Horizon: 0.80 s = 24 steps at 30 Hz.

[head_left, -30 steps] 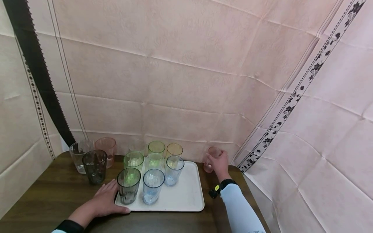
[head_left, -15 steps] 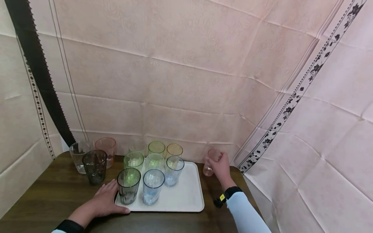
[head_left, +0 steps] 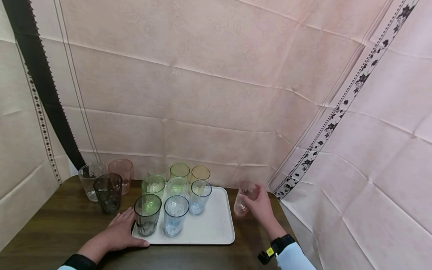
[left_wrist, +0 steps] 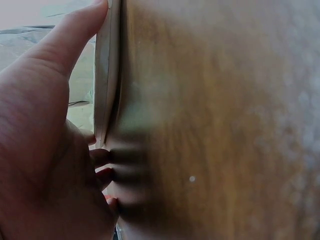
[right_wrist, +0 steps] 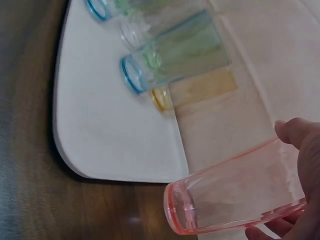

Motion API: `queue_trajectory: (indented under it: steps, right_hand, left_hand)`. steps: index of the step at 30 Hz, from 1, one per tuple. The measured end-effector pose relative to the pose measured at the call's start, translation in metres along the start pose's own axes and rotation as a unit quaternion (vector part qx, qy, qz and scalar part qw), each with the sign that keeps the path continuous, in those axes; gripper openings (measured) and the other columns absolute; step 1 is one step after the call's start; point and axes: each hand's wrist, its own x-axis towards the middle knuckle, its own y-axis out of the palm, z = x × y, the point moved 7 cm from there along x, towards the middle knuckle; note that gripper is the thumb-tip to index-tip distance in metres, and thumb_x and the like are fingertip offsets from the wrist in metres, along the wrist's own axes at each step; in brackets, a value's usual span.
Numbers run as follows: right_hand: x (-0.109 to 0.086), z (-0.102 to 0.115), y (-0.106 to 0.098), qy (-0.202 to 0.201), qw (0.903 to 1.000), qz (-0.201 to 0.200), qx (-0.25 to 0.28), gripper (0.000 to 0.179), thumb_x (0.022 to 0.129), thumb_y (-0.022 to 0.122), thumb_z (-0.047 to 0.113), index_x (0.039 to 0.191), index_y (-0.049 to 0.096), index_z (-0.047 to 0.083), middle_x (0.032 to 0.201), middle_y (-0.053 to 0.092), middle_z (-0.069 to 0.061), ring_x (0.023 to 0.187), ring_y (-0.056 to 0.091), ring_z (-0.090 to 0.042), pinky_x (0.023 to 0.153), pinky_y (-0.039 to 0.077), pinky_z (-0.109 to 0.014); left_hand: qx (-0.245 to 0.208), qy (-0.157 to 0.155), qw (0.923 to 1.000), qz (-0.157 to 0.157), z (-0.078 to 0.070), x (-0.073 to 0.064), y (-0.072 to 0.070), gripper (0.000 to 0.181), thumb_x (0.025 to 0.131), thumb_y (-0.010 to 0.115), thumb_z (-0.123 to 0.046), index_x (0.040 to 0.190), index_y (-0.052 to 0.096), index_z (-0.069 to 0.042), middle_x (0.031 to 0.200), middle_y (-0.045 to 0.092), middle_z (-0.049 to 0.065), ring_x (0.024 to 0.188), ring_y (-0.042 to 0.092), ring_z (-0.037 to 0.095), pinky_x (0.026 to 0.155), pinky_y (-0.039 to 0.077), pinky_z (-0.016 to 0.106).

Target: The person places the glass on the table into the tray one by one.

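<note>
My right hand (head_left: 261, 205) grips a pink drinking glass (head_left: 243, 204) near its upper part, just right of the white tray (head_left: 216, 228). In the right wrist view the pink glass (right_wrist: 235, 192) has its thick base towards the tray's corner, thumb on one side and fingers on the other. My left hand (head_left: 119, 232) lies spread at the tray's near left corner, thumb along the front edge. The left wrist view has the thumb on the tray rim (left_wrist: 103, 75) and the fingertips low beside it. On the tray stand a grey glass (head_left: 147, 221), a blue glass (head_left: 175, 221) and several others.
Left of the tray, a dark glass (head_left: 108, 195), a clear glass (head_left: 90, 183) and a pink-orange glass (head_left: 124, 174) stand on the wooden table (head_left: 44, 225). A yellow glass (head_left: 201, 172) is at the back. Patterned cloth (head_left: 202, 93) hangs right behind the table.
My right hand has brought the pink glass nearer to me from the table's back right, and the glass now leans a little. The left hand and tray stay put.
</note>
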Motion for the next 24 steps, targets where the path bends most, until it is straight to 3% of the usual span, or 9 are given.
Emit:
queue_trajectory:
  steps: [6,13,24]
  right_hand:
    - [-0.019,0.005,-0.004,-0.001,0.9998,0.018,0.008,0.091,0.084,0.086,0.039,0.154,0.034,0.015,0.15,0.046,-0.012,0.134,0.05,-0.032,0.102,0.052,-0.055]
    - [-0.039,0.007,-0.003,0.028,0.9992,0.021,-0.019,0.1,0.082,0.085,0.051,0.156,0.032,0.01,0.154,0.043,-0.019,0.135,0.05,-0.037,0.1,0.054,-0.055]
    - [-0.06,0.02,0.026,-0.009,0.9988,0.045,0.016,0.092,0.082,0.089,0.035,0.152,0.038,0.005,0.143,0.053,-0.025,0.106,0.067,-0.029,0.081,0.062,-0.041]
  left_hand:
    - [-0.003,-0.002,1.0,-0.003,0.0,0.0,-0.002,0.138,0.068,0.074,-0.084,0.154,0.035,0.016,0.157,0.03,0.042,0.144,0.024,0.057,0.115,0.02,0.073]
    - [-0.005,-0.008,0.9999,0.007,0.0,0.001,-0.002,0.139,0.068,0.074,-0.084,0.155,0.033,0.017,0.158,0.028,0.042,0.145,0.023,0.058,0.116,0.018,0.073]
    - [-0.019,-0.019,0.9992,0.028,-0.001,0.001,-0.001,0.139,0.07,0.074,-0.083,0.156,0.03,0.016,0.159,0.025,0.043,0.145,0.02,0.059,0.115,0.016,0.075]
